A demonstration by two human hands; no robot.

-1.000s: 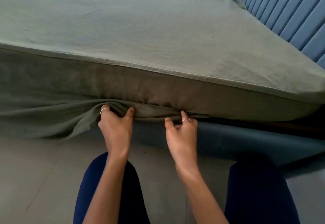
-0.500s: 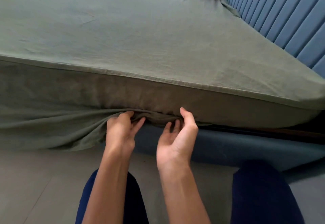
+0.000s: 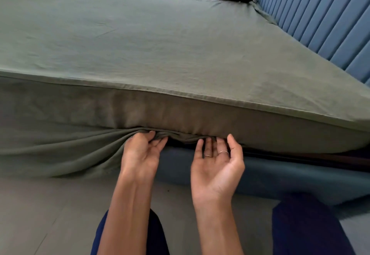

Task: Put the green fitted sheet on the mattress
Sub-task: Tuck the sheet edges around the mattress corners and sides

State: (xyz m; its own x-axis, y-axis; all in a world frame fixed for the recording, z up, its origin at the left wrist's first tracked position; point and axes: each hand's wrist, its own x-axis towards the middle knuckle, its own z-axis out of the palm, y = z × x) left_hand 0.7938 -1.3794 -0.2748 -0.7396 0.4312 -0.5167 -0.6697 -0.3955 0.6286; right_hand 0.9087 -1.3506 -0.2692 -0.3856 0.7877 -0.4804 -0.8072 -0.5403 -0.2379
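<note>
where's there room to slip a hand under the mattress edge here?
Free: the dark gap right of the right hand, between the sheet-covered mattress and the blue bed base. Crowded: left of the left hand, where loose green fitted sheet bunches and drapes to the floor.

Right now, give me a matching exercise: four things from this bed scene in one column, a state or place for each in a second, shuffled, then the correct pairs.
Things
1. left hand
2. right hand
3. green fitted sheet
4. blue padded headboard

States or places
A. palm up, fingers straight, tips at the mattress's lower edge
B. runs along the right side of the bed
C. pinching bunched fabric under the mattress edge
D. smooth on top, hanging loose at lower left

Pairs: 1-C, 2-A, 3-D, 4-B
</note>
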